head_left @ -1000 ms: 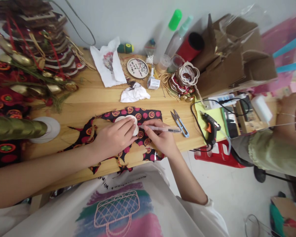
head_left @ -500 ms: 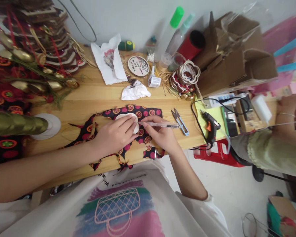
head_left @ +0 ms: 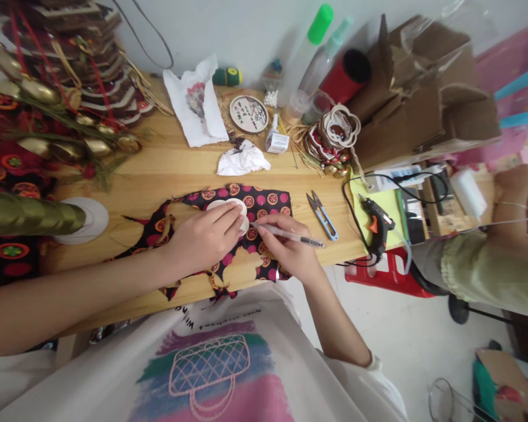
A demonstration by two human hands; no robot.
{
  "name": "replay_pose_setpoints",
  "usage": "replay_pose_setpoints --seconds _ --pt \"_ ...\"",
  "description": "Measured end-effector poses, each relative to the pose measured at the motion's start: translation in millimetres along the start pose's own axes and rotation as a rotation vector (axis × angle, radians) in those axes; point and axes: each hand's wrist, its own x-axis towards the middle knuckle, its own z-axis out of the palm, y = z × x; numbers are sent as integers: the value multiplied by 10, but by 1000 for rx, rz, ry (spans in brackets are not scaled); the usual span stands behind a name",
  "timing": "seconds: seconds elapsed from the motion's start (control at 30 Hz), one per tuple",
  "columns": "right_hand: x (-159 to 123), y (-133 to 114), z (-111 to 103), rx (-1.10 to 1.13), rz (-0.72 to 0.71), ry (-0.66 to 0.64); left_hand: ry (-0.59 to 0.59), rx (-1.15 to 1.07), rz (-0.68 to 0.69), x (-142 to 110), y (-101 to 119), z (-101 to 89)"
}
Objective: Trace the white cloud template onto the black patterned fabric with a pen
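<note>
My left hand [head_left: 205, 240] presses a white scalloped flat piece [head_left: 239, 205] down with its fingertips, fingers together. Under that piece lies dark fabric [head_left: 275, 202] with orange and magenta round prints and ragged cut-out gaps. A clear pen [head_left: 293, 236] is gripped in my right hand [head_left: 298, 252], its tip at the right rim of the white piece. My left fingers cover part of that piece. Just right of the pen, blue-handled thread snips [head_left: 322, 217] lie on the wooden table [head_left: 158, 167].
A black glue gun [head_left: 378, 225] rests on yellow paper at the right edge. Behind are crumpled tissue [head_left: 243, 159], a small round hoop [head_left: 249, 114] and a cardboard box [head_left: 426, 111]. Olive ribbon [head_left: 30, 214] is at left. Another person's arm [head_left: 514, 199] shows at far right.
The pen has tilted, its back end dropping slightly toward me, and its tip has shifted a little down along the white piece's edge. My left hand stays on the piece.
</note>
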Motion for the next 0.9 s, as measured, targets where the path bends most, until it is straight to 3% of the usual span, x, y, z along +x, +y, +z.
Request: replay_pose_setpoints --seconds 0.9 --pt "130 73 71 82 63 35 -74 -55 -8 -19 -8 -10"
